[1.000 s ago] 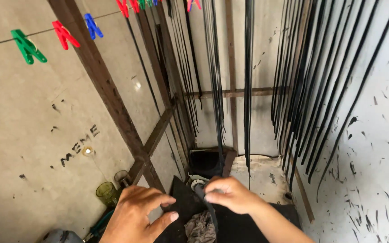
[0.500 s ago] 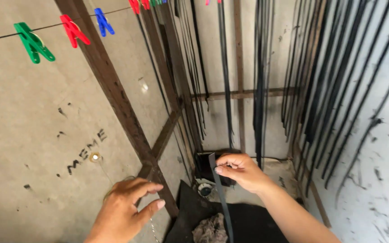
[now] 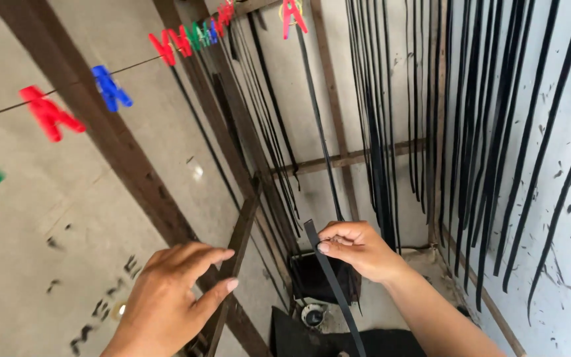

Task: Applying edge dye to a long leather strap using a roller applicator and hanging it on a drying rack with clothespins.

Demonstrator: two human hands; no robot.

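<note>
My right hand (image 3: 358, 250) pinches the top end of a long black strip (image 3: 334, 284) that trails down and out of view at the bottom edge. My left hand (image 3: 173, 294) is raised to the left of it with fingers spread, holding nothing, in front of a slanted wooden brace (image 3: 229, 271). Above hangs a line with coloured clothes pegs (image 3: 186, 41). Many black strips (image 3: 378, 132) hang from above, against the back wall and along the right wall.
A diagonal dark wooden beam (image 3: 94, 125) crosses the grey wall at left. A black container (image 3: 315, 277) sits low in the corner, with a small round tin (image 3: 313, 316) in front. The white right wall (image 3: 563, 198) is speckled with black marks.
My right hand has lifted the black strip up from the dark pile below. My left hand rose too. The view tilted upward, so the pegs and hanging strips appear larger.
</note>
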